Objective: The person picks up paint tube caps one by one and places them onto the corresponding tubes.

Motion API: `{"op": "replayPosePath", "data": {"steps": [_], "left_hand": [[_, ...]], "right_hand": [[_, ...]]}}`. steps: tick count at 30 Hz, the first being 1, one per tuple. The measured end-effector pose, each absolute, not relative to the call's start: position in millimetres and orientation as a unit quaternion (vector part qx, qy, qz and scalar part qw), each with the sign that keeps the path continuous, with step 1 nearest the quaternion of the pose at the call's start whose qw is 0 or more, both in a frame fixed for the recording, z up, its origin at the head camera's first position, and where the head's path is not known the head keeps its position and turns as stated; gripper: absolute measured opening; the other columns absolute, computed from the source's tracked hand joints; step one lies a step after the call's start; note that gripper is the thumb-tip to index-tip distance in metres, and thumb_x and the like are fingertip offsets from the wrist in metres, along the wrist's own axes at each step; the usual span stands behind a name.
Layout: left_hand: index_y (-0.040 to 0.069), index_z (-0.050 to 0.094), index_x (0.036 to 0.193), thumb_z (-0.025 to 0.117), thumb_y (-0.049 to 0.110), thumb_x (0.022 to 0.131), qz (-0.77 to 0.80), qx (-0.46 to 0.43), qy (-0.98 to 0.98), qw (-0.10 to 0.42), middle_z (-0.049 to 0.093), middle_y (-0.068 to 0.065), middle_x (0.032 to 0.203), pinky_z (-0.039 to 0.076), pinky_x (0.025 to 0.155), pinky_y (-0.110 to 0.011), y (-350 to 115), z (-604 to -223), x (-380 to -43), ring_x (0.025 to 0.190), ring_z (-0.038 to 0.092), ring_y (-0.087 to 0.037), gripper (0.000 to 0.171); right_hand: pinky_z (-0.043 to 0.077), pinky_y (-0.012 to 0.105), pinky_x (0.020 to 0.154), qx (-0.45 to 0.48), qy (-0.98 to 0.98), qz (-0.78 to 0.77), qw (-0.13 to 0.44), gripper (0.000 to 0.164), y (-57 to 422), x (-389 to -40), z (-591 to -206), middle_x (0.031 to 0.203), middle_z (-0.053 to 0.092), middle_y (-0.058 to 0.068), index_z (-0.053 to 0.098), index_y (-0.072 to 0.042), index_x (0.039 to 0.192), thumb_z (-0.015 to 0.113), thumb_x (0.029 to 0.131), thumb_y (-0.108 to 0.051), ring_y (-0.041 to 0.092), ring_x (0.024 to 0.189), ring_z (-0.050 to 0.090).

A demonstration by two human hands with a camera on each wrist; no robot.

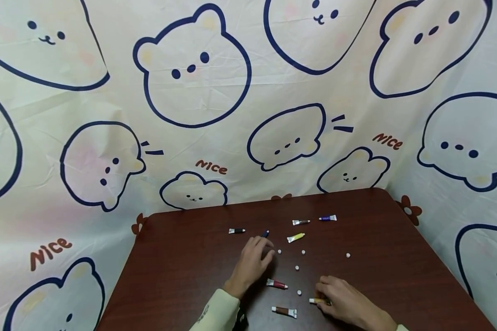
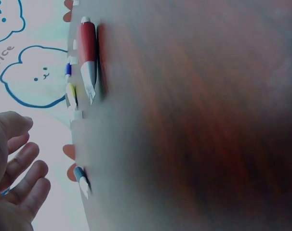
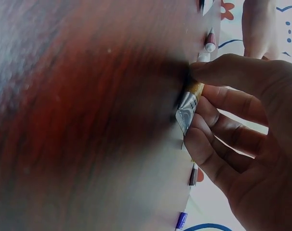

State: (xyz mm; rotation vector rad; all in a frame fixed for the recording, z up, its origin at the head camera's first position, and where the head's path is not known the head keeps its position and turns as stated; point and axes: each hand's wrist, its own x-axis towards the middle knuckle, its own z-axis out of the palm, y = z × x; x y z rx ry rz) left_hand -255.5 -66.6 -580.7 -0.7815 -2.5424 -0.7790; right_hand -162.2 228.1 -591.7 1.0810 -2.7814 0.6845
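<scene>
My right hand (image 1: 344,299) pinches an ochre paint tube (image 3: 196,89) between thumb and fingers, low over the table. The tube's white cap (image 1: 312,300) points left in the head view. My left hand (image 1: 251,263) hovers over the table with loosely bent fingers, and in the left wrist view (image 2: 20,173) nothing shows in its grip. Just beyond its fingertips lies a dark blue paint tube (image 1: 265,233), partly hidden. A red paint tube (image 1: 277,284) and a brown paint tube (image 1: 284,311) lie between the hands.
Several small white caps, one of them a lone cap (image 1: 348,255), are scattered on the dark wooden table (image 1: 182,276). Farther back lie a black tube (image 1: 237,231), a yellow tube (image 1: 296,237), a dark brown tube (image 1: 301,222) and a violet-blue tube (image 1: 327,218). A printed curtain (image 1: 190,151) hangs behind.
</scene>
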Motion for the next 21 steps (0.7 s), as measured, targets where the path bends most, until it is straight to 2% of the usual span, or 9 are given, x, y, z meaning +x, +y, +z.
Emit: {"op": "replayPosePath", "data": {"steps": [4,9,12,15,19,21], "left_hand": [[0.015,0.073,0.110,0.082,0.018,0.099,-0.267,-0.270,-0.904,0.196,0.072,0.000,0.107,0.058,0.080,-0.033,-69,-581,-263,0.095,0.063,-0.016,0.014],[0.012,0.074,0.109,0.082,0.017,0.100,-0.269,-0.263,-0.907,0.190,0.073,-0.004,0.108,0.059,0.082,-0.036,-73,-580,-274,0.095,0.063,-0.018,0.013],[0.011,0.074,0.109,0.081,0.016,0.100,-0.271,-0.262,-0.908,0.181,0.074,-0.006,0.109,0.061,0.086,-0.041,-75,-580,-280,0.096,0.065,-0.020,0.013],[0.010,0.074,0.111,0.080,0.017,0.101,-0.276,-0.256,-0.911,0.171,0.074,-0.007,0.110,0.060,0.101,-0.048,-77,-580,-284,0.099,0.069,-0.021,0.014],[0.011,0.074,0.114,0.080,0.020,0.102,-0.278,-0.242,-0.917,0.155,0.073,-0.005,0.111,0.060,0.098,-0.045,-79,-579,-288,0.098,0.066,-0.020,0.016],[0.012,0.074,0.114,0.079,0.022,0.103,-0.275,-0.235,-0.920,0.147,0.073,-0.004,0.111,0.060,0.089,-0.041,-79,-579,-290,0.097,0.063,-0.018,0.016]], "right_hand": [[0.042,0.016,0.060,0.350,-0.911,0.213,0.039,0.023,228,-162,-590,0.086,0.055,-0.016,0.068,-0.023,0.090,0.089,0.088,-0.013,-0.009,0.073,0.040],[0.042,0.017,0.063,0.338,-0.918,0.205,0.011,0.024,228,-161,-588,0.089,0.053,-0.017,0.066,-0.023,0.092,0.088,0.089,-0.014,-0.007,0.074,0.039],[0.044,0.018,0.063,0.336,-0.920,0.203,-0.002,0.023,229,-162,-587,0.090,0.054,-0.016,0.066,-0.023,0.093,0.087,0.090,-0.014,-0.006,0.074,0.041],[0.046,0.019,0.063,0.336,-0.920,0.204,-0.007,0.021,231,-163,-585,0.092,0.057,-0.014,0.069,-0.022,0.095,0.088,0.089,-0.017,-0.007,0.076,0.044],[0.049,0.019,0.064,0.339,-0.916,0.214,0.018,0.021,237,-164,-582,0.094,0.059,-0.013,0.072,-0.021,0.098,0.091,0.090,-0.025,-0.007,0.079,0.047],[0.048,0.019,0.064,0.334,-0.916,0.219,0.028,0.021,240,-165,-579,0.095,0.059,-0.013,0.073,-0.021,0.098,0.090,0.091,-0.030,-0.007,0.080,0.045]]}}
